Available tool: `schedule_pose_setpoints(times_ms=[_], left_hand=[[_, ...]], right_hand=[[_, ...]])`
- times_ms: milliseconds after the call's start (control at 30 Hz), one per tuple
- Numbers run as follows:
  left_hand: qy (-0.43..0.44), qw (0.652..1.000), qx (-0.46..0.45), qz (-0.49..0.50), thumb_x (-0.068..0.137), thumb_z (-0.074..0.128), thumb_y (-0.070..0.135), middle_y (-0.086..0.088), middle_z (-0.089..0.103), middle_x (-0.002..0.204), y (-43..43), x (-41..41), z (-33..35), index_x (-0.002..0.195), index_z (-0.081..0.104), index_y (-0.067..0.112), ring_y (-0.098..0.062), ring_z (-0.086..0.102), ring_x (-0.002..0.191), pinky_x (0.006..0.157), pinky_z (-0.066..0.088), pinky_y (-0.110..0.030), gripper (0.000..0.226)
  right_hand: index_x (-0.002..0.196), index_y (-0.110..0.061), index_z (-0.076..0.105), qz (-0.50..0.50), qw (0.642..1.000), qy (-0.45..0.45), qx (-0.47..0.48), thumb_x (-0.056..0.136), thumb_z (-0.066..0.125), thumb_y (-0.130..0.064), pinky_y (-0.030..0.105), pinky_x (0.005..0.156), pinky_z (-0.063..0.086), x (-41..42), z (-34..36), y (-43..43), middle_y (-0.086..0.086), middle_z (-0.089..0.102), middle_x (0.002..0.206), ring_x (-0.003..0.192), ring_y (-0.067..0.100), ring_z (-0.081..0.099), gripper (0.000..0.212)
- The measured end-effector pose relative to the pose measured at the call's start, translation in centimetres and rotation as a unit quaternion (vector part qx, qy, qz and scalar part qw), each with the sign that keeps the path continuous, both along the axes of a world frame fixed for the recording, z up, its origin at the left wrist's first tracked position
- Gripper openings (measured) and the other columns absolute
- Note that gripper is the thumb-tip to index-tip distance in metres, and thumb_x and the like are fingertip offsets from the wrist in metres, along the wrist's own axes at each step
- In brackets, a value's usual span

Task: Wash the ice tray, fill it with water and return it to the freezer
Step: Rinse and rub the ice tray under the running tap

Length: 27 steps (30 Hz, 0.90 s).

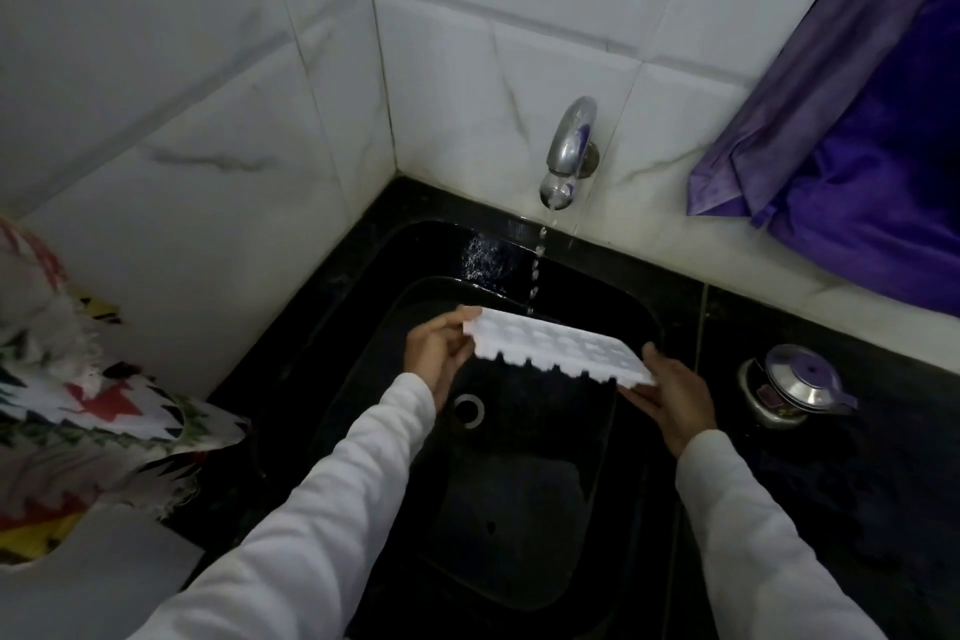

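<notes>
A white ice tray (558, 347) with several cups is held level over the black sink (519, 509). My left hand (439, 353) grips its left end, and my right hand (672, 398) grips its right end from below. A chrome tap (569, 148) on the tiled wall runs a thin stream of water (537, 265) that lands at the tray's far edge. The sink drain (469, 411) shows below the tray.
A steel pressure cooker (789, 387) stands on the black counter to the right of the sink. A purple curtain (857, 130) hangs at the upper right. Patterned cloth (78, 411) lies at the left. White tiled walls meet in a corner behind the sink.
</notes>
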<state>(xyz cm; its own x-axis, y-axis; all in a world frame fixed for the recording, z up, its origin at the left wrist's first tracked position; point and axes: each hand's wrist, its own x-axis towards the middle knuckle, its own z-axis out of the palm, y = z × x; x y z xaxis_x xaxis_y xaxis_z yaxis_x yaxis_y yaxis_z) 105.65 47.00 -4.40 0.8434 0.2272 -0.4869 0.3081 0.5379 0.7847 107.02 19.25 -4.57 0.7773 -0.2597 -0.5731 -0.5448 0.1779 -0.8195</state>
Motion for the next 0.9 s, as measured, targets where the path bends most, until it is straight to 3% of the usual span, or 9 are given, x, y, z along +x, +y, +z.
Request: schedule_pose_setpoints(times_ms=[67, 167, 300, 433, 600, 667, 733, 800, 900], left_hand=[[0.013, 0.999, -0.038, -0.007, 0.094, 0.047, 0.004, -0.015, 0.071, 0.117, 0.5, -1.3, 0.2, 0.118, 0.067, 0.0, -0.028, 0.068, 0.109, 0.09, 0.056, -0.034, 0.032], [0.005, 1.0, -0.002, -0.024, 0.098, 0.054, 0.016, -0.007, 0.074, 0.111, 1.0, -2.8, 0.4, 0.12, 0.066, 0.014, -0.021, 0.072, 0.102, 0.08, 0.058, -0.03, 0.025], [0.008, 0.993, 0.093, -0.071, 0.098, 0.052, 0.01, -0.004, 0.076, 0.1, 0.6, -4.0, -0.2, 0.104, 0.071, 0.033, -0.022, 0.073, 0.087, 0.075, 0.058, -0.036, 0.031], [0.005, 0.989, 0.124, -0.077, 0.097, 0.058, 0.015, -0.012, 0.074, 0.103, 1.4, -4.2, -0.5, 0.116, 0.067, 0.018, -0.025, 0.072, 0.087, 0.073, 0.059, -0.038, 0.021], [0.016, 0.98, 0.193, -0.044, 0.095, 0.059, 0.01, -0.005, 0.074, 0.097, 3.2, -3.0, -1.0, 0.119, 0.065, 0.015, -0.024, 0.071, 0.092, 0.074, 0.058, -0.03, 0.025], [0.016, 0.979, 0.199, -0.036, 0.096, 0.06, 0.01, -0.003, 0.073, 0.097, 4.0, -2.4, -0.9, 0.12, 0.064, 0.014, -0.02, 0.071, 0.091, 0.073, 0.057, -0.028, 0.026], [0.008, 0.978, 0.204, -0.036, 0.096, 0.059, 0.009, -0.007, 0.073, 0.099, 4.6, -1.9, -0.9, 0.122, 0.064, 0.012, -0.02, 0.071, 0.089, 0.072, 0.058, -0.027, 0.026], [-0.002, 0.975, 0.217, -0.034, 0.096, 0.058, 0.008, -0.01, 0.072, 0.099, 5.1, -1.5, -0.9, 0.122, 0.063, 0.008, -0.022, 0.07, 0.088, 0.069, 0.059, -0.024, 0.026], [-0.008, 0.974, 0.225, -0.035, 0.097, 0.058, 0.009, -0.01, 0.073, 0.098, 5.5, -1.2, -1.3, 0.121, 0.063, 0.009, -0.023, 0.07, 0.087, 0.072, 0.059, -0.028, 0.025]], right_hand=[[0.103, -0.004, 0.063, 0.022, 0.999, -0.007, -0.044, 0.09, 0.072, -0.022, 0.03, 0.068, 0.056, -0.9, 0.3, -0.3, 0.012, 0.07, 0.096, 0.084, 0.023, 0.069, 0.024], [0.12, -0.017, 0.059, 0.025, 0.995, -0.065, -0.074, 0.087, 0.076, -0.018, 0.033, 0.074, 0.055, -2.2, 1.0, -0.9, 0.006, 0.072, 0.098, 0.085, 0.02, 0.07, 0.037], [0.102, -0.02, 0.07, 0.073, 0.979, -0.085, -0.172, 0.088, 0.075, -0.019, 0.04, 0.085, 0.057, -3.7, -0.2, -0.1, 0.01, 0.075, 0.094, 0.088, 0.024, 0.071, 0.015], [0.103, -0.014, 0.071, 0.135, 0.963, -0.059, -0.225, 0.09, 0.072, -0.018, 0.037, 0.089, 0.054, -2.7, -0.6, 0.7, 0.011, 0.074, 0.099, 0.095, 0.028, 0.07, 0.013], [0.12, -0.01, 0.07, 0.205, 0.883, -0.109, -0.409, 0.1, 0.055, -0.024, 0.031, 0.104, 0.037, 3.5, 3.5, 2.8, 0.014, 0.067, 0.126, 0.122, 0.03, 0.059, 0.029], [0.105, -0.012, 0.074, 0.202, 0.888, -0.167, -0.377, 0.097, 0.059, -0.028, 0.034, 0.102, 0.042, 7.0, 5.5, 5.2, 0.013, 0.073, 0.11, 0.111, 0.03, 0.065, 0.024], [0.09, -0.02, 0.071, 0.183, 0.94, -0.17, -0.23, 0.093, 0.063, -0.037, 0.042, 0.098, 0.052, 10.2, 6.8, 7.6, 0.005, 0.074, 0.096, 0.098, 0.024, 0.069, 0.019], [0.091, -0.019, 0.065, 0.157, 0.975, -0.135, -0.086, 0.093, 0.064, -0.041, 0.038, 0.092, 0.057, 12.8, 7.6, 9.5, 0.001, 0.068, 0.094, 0.096, 0.019, 0.069, 0.022], [0.104, -0.011, 0.062, 0.13, 0.987, -0.091, 0.036, 0.093, 0.065, -0.042, 0.031, 0.077, 0.058, 16.1, 8.4, 11.6, 0.002, 0.065, 0.093, 0.088, 0.018, 0.067, 0.033]])
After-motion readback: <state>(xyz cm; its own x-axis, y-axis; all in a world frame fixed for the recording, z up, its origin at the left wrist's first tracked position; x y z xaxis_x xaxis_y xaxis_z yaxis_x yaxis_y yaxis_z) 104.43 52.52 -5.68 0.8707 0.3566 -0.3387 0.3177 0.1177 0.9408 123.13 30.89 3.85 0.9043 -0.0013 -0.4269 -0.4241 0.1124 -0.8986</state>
